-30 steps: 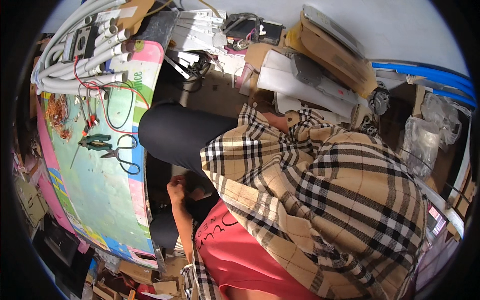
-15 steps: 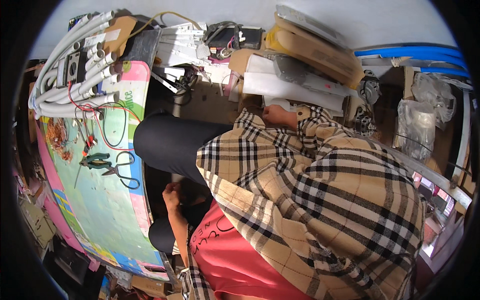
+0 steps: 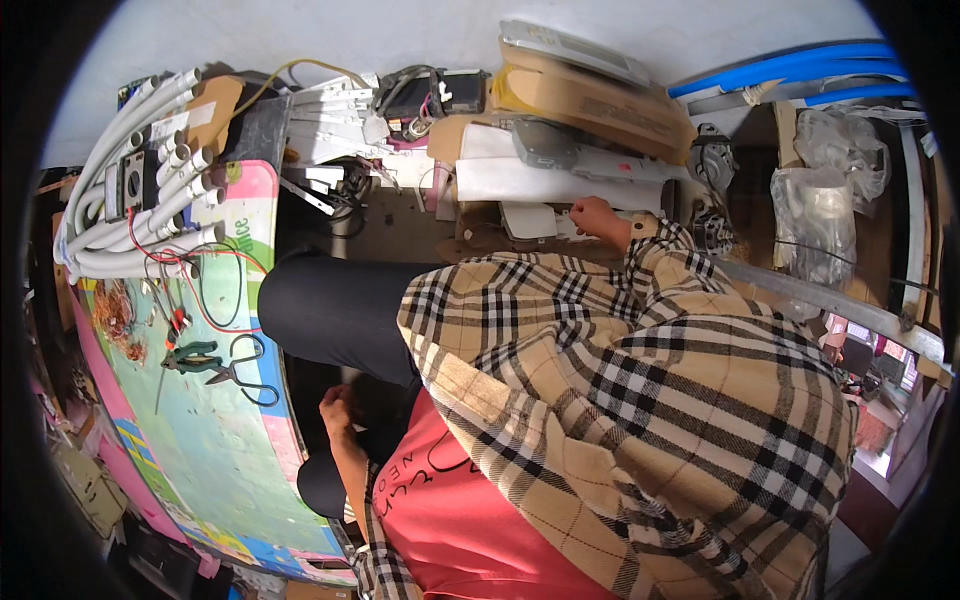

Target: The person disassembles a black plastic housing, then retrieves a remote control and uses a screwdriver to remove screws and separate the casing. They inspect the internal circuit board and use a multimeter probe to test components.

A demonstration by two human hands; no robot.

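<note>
**Now reaching in among the white housings**

Right now the right hand (image 3: 598, 218), at the end of a checked sleeve (image 3: 640, 330), is stretched well forward to a heap of white plastic housings (image 3: 520, 180). It rests on the edge of a small white piece (image 3: 528, 220) lying under a long white panel and beside a grey part (image 3: 545, 145). Its fingers (image 3: 580, 212) are bent down against that white piece. Whether they pinch it or only press on it cannot be told from this angle.

The left hand (image 3: 335, 408) hangs low by the black-trousered knee (image 3: 330, 310), well apart from the heap. Its fingers are curled loosely together, and nothing can be made out between them.

As a judgement, the step in hand is feeling out or taking hold of the small white piece. Lifting it free would call for a firm pinch on its near edge and a pull toward the body, since the long panel and a flat cardboard box (image 3: 590, 95) lie stacked close above it.

On the counter (image 3: 200, 450) to the left, with its bright patterned mat, lie scissors (image 3: 245, 372), green-handled pliers (image 3: 190, 357), red wires (image 3: 150, 265) and a bundle of white pipes (image 3: 130, 190), none of them touched.
</note>
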